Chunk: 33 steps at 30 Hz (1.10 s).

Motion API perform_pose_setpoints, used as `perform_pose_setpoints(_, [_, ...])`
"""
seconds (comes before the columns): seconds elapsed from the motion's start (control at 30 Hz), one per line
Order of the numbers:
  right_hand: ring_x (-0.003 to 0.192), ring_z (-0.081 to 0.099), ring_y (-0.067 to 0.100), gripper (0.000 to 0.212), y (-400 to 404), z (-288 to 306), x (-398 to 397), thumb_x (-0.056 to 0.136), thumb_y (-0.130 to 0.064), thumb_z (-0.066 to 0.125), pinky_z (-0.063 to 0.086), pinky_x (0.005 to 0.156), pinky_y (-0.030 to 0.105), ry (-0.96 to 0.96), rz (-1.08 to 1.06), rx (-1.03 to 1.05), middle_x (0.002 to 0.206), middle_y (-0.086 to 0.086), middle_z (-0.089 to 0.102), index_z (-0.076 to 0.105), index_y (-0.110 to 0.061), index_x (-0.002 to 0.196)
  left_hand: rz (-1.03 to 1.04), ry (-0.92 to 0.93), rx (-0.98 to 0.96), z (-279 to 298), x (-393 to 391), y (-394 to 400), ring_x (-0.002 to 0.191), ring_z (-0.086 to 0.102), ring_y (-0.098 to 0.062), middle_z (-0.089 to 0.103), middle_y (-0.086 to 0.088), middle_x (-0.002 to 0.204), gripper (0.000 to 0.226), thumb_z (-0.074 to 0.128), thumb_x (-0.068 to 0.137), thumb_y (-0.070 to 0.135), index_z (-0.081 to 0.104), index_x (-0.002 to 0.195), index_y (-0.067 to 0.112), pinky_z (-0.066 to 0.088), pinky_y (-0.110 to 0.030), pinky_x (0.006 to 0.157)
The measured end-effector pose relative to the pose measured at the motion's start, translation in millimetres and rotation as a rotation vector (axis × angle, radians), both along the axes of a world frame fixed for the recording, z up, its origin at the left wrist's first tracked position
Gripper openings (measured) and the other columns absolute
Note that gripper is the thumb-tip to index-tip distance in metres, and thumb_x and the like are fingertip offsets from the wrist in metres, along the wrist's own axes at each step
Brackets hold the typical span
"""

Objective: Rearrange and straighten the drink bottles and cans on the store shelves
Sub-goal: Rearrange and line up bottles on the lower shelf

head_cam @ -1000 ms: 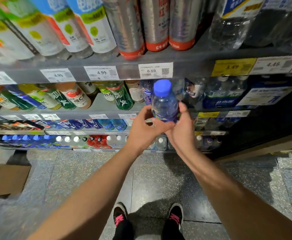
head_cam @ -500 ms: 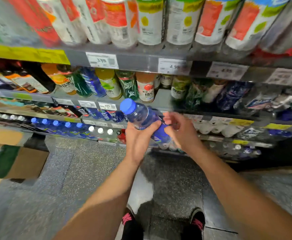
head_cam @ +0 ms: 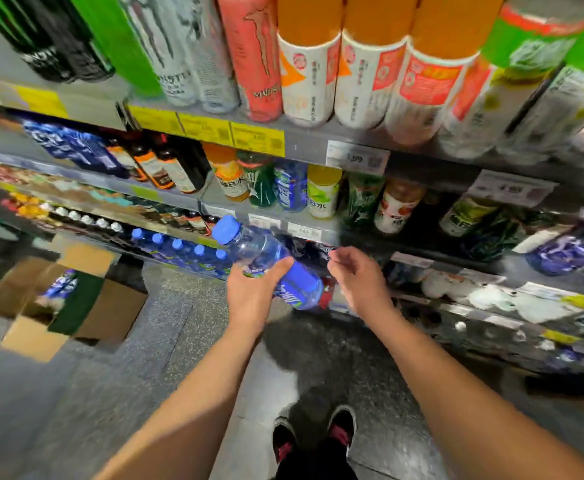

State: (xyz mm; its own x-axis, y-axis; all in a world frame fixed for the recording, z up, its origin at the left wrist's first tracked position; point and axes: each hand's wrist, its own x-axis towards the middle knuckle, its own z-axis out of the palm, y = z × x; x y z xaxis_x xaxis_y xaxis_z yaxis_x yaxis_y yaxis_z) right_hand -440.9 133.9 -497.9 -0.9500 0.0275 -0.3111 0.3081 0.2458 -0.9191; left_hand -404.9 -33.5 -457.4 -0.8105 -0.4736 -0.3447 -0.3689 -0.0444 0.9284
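Head view: my left hand [head_cam: 252, 296] grips the bottle [head_cam: 266, 261] round its middle from below, thumb across the front. The bottle is clear with a blue cap [head_cam: 226, 229] and a blue label; it lies tilted, cap up and to the left, base down and to the right, held in the air in front of the lower shelves [head_cam: 318, 147]. My right hand [head_cam: 360, 277] hangs just beside the bottle's base, apart from it, fingers loosely curled and holding nothing. The two hands are near each other, not touching.

Behind the bottle, a row of blue-capped bottles [head_cam: 179, 249] stands on a low shelf. The shelf above carries mixed bottles in green, blue, yellow and orange. The top shelf carries tall cans [head_cam: 179, 50] at left and orange-topped bottles [head_cam: 370, 64] at right. Price tags [head_cam: 257, 138] line the shelf edges. Cardboard boxes [head_cam: 76, 299] lie on the floor [head_cam: 145, 358] at left. My shoes [head_cam: 315, 434] show below.
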Motion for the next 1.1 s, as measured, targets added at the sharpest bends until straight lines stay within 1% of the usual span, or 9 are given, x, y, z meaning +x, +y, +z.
perform_pose_setpoints(0.1, [0.084, 0.059, 0.009, 0.020, -23, 1, -12, 0.090, -0.004, 0.065, 0.045, 0.080, 0.025, -0.005, 0.064, 0.013, 0.087, -0.002, 0.065, 0.062, -0.023, 0.087, 0.098, -0.027, 0.050, 4, -2, -19, 0.091, 0.073, -0.020, 0.077, -0.007, 0.100, 0.050, 0.091, 0.067, 0.026, 0.072, 0.110, 0.009, 0.058, -0.051, 0.091])
perform_pose_setpoints(0.3, [0.077, 0.056, 0.006, 0.011, -79, 12, -27, 0.091, -0.016, 0.067, 0.042, 0.078, 0.026, -0.016, 0.098, 0.038, 0.087, -0.007, 0.063, 0.061, -0.025, 0.091, 0.236, -0.016, 0.075, 8, -10, -61, 0.097, 0.074, -0.022, 0.077, -0.004, 0.104, 0.074, 0.089, 0.046, 0.049, 0.070, 0.110, 0.016, 0.057, -0.054, 0.092])
perform_pose_setpoints(0.5, [0.113, 0.057, 0.016, 0.041, -170, 22, -55, 0.093, -0.020, 0.066, 0.045, 0.098, 0.032, 0.118, 0.103, 0.101, 0.122, 0.001, 0.061, 0.056, -0.012, 0.132, 0.211, 0.051, 0.078, 7, -31, -125, 0.100, 0.073, -0.020, 0.077, -0.003, 0.104, 0.039, 0.087, 0.074, 0.018, 0.069, 0.108, 0.017, 0.055, -0.051, 0.097])
perform_pose_setpoints(0.57, [0.121, 0.056, 0.023, 0.053, -206, 13, -73, 0.089, -0.024, 0.067, 0.044, 0.104, 0.038, 0.174, 0.016, 0.130, 0.131, 0.008, 0.060, 0.051, -0.010, 0.138, 0.200, 0.053, 0.073, 0, -43, -153, 0.098, 0.073, -0.013, 0.076, 0.000, 0.104, 0.043, 0.087, 0.074, 0.019, 0.067, 0.112, 0.017, 0.056, -0.044, 0.098])
perform_pose_setpoints(0.67, [0.132, 0.050, 0.029, 0.074, -254, -6, -101, 0.083, -0.039, 0.063, 0.040, 0.110, 0.043, 0.152, -0.093, 0.154, 0.144, 0.014, 0.052, 0.038, -0.013, 0.149, 0.115, 0.076, -0.021, -10, -61, -193, 0.074, 0.059, 0.024, 0.064, 0.016, 0.092, 0.043, 0.085, 0.078, 0.016, 0.062, 0.114, 0.010, 0.047, -0.002, 0.080])
perform_pose_setpoints(0.77, [0.143, 0.036, 0.030, 0.085, -290, -23, -119, 0.084, -0.037, 0.065, 0.023, 0.121, 0.030, 0.207, -0.244, 0.159, 0.155, 0.018, 0.036, 0.027, -0.005, 0.153, 0.003, 0.090, -0.116, -22, -75, -228, 0.065, 0.051, 0.030, 0.062, 0.011, 0.088, 0.037, 0.084, 0.078, 0.011, 0.064, 0.107, 0.001, 0.037, 0.004, 0.066])
perform_pose_setpoints(0.9, [0.149, 0.021, 0.035, 0.091, -316, -48, -143, 0.089, -0.024, 0.071, -0.003, 0.107, -0.001, 0.255, -0.424, 0.164, 0.159, 0.026, 0.020, 0.015, 0.008, 0.152, -0.084, 0.091, -0.149, -34, -89, -269, 0.066, 0.062, 0.014, 0.075, 0.003, 0.084, 0.026, 0.086, 0.074, 0.007, 0.072, 0.095, 0.000, 0.046, -0.006, 0.068])
perform_pose_setpoints(1.0, [0.150, 0.017, 0.037, 0.093, -324, -57, -155, 0.090, -0.026, 0.069, -0.003, 0.116, 0.010, 0.295, -0.471, 0.244, 0.160, 0.028, 0.016, 0.011, 0.011, 0.152, -0.105, 0.116, -0.109, -41, -97, -286, 0.068, 0.066, 0.007, 0.073, 0.016, 0.076, 0.028, 0.085, 0.074, -0.001, 0.069, 0.086, 0.019, 0.053, -0.015, 0.072])
perform_pose_setpoints(1.1, [0.149, 0.014, 0.039, 0.092, -328, -55, -166, 0.089, -0.030, 0.070, 0.008, 0.124, 0.038, 0.271, -0.527, 0.318, 0.159, 0.026, 0.017, 0.014, 0.004, 0.154, -0.119, 0.129, -0.109, -45, -99, -299, 0.071, 0.065, 0.012, 0.071, 0.006, 0.087, 0.028, 0.084, 0.076, 0.003, 0.070, 0.099, 0.005, 0.050, -0.009, 0.072])
